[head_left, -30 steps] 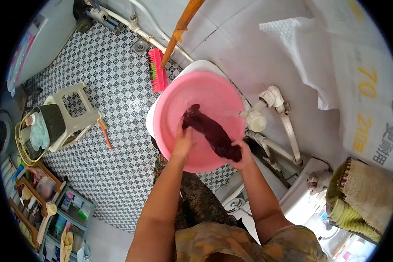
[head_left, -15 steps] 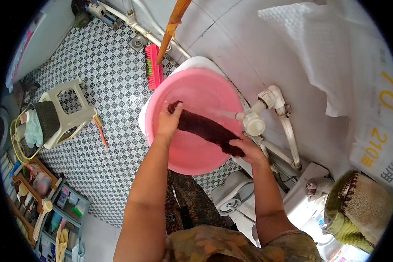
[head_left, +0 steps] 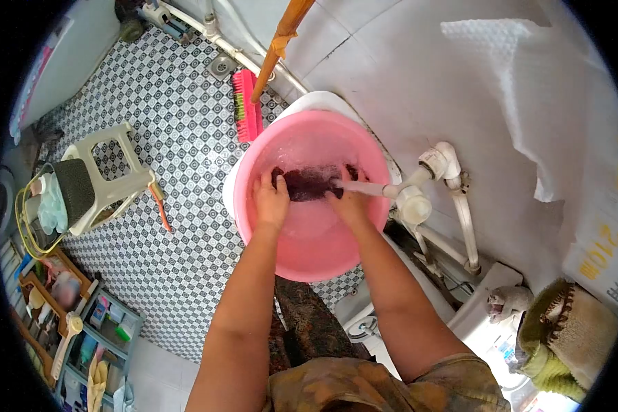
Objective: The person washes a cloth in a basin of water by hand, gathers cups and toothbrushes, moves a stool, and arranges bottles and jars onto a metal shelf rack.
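Note:
A dark maroon cloth (head_left: 307, 183) is stretched between my two hands inside a pink basin (head_left: 302, 271), low down at the water. My left hand (head_left: 271, 197) is closed on its left end, thumb on top. At its right part my right hand (head_left: 350, 204) grips it, with some cloth showing beyond the fingers. From the white plastic tap (head_left: 413, 206) on the right, a stream of water (head_left: 360, 187) runs onto the cloth beside my right hand. Bubbly water surrounds the cloth.
A pink brush head (head_left: 247, 106) on a wooden handle (head_left: 281, 48) leans behind the basin. To the left stands a plastic stool (head_left: 110, 165) with a dark basket (head_left: 74, 187) beside it. White pipes (head_left: 463, 230) run along the wall; shelves (head_left: 110, 329) hold bottles at lower left.
Both hands have lowered the cloth into the basin, and my right hand has moved left and inward. The cloth now lies level and under the tap's stream.

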Available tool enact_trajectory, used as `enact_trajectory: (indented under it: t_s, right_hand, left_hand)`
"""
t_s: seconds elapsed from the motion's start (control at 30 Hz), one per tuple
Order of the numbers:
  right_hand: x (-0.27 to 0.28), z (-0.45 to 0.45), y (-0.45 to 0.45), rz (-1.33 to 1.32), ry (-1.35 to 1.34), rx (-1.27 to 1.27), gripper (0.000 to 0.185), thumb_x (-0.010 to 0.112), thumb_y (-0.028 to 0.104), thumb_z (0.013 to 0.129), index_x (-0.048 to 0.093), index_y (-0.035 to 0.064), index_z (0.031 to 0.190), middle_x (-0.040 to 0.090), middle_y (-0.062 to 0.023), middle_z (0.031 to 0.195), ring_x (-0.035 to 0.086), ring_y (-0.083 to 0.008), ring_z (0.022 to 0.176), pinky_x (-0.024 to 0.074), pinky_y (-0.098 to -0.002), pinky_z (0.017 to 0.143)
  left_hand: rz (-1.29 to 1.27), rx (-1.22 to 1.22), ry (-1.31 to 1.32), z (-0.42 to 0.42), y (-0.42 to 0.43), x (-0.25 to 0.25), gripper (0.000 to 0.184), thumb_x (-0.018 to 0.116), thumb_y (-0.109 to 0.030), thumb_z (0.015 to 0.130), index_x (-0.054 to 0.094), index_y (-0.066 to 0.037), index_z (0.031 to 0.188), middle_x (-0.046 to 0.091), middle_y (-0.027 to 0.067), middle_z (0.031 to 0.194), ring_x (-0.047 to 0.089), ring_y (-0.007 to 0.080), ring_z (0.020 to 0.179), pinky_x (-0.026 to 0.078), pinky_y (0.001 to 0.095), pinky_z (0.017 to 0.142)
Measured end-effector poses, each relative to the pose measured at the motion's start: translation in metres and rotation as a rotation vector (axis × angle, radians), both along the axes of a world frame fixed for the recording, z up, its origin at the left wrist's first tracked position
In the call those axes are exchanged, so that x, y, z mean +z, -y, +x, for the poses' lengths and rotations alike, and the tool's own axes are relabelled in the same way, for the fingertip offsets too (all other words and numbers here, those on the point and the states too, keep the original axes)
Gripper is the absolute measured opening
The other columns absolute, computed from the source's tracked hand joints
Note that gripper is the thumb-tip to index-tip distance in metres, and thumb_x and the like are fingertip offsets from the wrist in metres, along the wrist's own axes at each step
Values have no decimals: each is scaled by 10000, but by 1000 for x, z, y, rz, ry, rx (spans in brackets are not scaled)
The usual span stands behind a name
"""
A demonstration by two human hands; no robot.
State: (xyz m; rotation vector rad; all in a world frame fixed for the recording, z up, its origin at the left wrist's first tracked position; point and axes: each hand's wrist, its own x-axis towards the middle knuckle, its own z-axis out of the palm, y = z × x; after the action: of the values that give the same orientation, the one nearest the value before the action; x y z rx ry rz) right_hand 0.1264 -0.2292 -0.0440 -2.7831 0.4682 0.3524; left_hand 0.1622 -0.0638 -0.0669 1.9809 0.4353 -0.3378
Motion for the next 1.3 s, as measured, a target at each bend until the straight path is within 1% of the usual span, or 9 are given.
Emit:
enact_trajectory:
  t_s: [0.07, 0.27, 0.3, 0.4, 0.5, 0.6, 1.1, 1.2, 1.3]
  right_hand:
    - [-8, 5, -12, -109, -57, -13, 578, 619, 132, 644, 414, 136, 1185, 437, -182, 1172, 334, -348, 1147, 224, -467, 967]
    - [5, -13, -30, 622, -87, -207, 399, 591, 123, 639, 520, 26, 1019, 511, -167, 1032, 493, -298, 975, 378, -338, 862]
    - [28, -15, -37, 696, -51, -136, 292, 542, 97, 600, 517, 17, 879, 468, -182, 1031, 426, -347, 984, 341, -413, 849]
    - [62, -28, -50, 803, 257, 77, 275, 535, 96, 590, 508, 40, 857, 445, -146, 1072, 399, -321, 1019, 304, -421, 872]
    - [105, -21, -76, 595, 329, 246, 343, 578, 102, 620, 526, 62, 956, 455, -119, 1079, 408, -308, 1021, 286, -409, 903]
    - [113, -18, -92, 478, 369, 117, 349, 628, 173, 626, 530, 83, 949, 458, -118, 1066, 396, -315, 1010, 256, -419, 898]
    - [89, -6, -79, 419, 503, 98, 138, 588, 102, 686, 520, 78, 803, 503, -91, 857, 458, -286, 785, 376, -387, 693]
    - [79, 0, -67, 334, 426, -51, 129, 539, 164, 743, 529, 47, 796, 520, -139, 857, 477, -285, 778, 388, -367, 670]
    - [56, 0, -42, 923, 46, -873, 374, 414, 298, 816, 543, -52, 795, 550, -221, 754, 535, -323, 724, 394, -380, 665]
  left_hand:
    - [18, -38, -29, -5, 1, -5, 284, 491, -173, 796, 518, -82, 1063, 476, 225, 1049, 439, 373, 1002, 336, 418, 888]
    - [-311, 0, -222, -17, 1, -21, 375, 530, -229, 780, 499, -37, 1100, 535, 197, 992, 518, 303, 937, 406, 370, 831]
    - [-313, 2, -221, -14, 2, -14, 375, 530, -229, 780, 499, -37, 1100, 535, 197, 992, 518, 303, 937, 406, 370, 831]
    - [-725, 295, -600, -3, 1, 27, 339, 500, -274, 816, 529, 0, 1013, 571, 122, 914, 548, 212, 827, 438, 307, 766]
    - [-1658, 341, -1079, -10, 0, 53, 371, 461, -396, 829, 540, -45, 921, 562, 88, 806, 544, 205, 731, 471, 311, 698]
    - [-1728, 457, -996, -25, 17, 51, 354, 464, -369, 825, 555, -34, 890, 564, 73, 793, 541, 199, 714, 464, 317, 659]
    - [-1342, 601, -769, -33, 36, 63, 367, 490, -368, 792, 566, -11, 826, 582, 91, 735, 557, 225, 659, 450, 345, 601]
    - [-1108, 482, -666, -26, 43, 57, 370, 495, -368, 786, 569, -6, 813, 585, 95, 723, 561, 230, 648, 448, 351, 590]
    - [-624, 58, -468, -15, 35, 49, 356, 491, -338, 785, 569, 9, 816, 586, 137, 716, 568, 247, 649, 438, 360, 584]
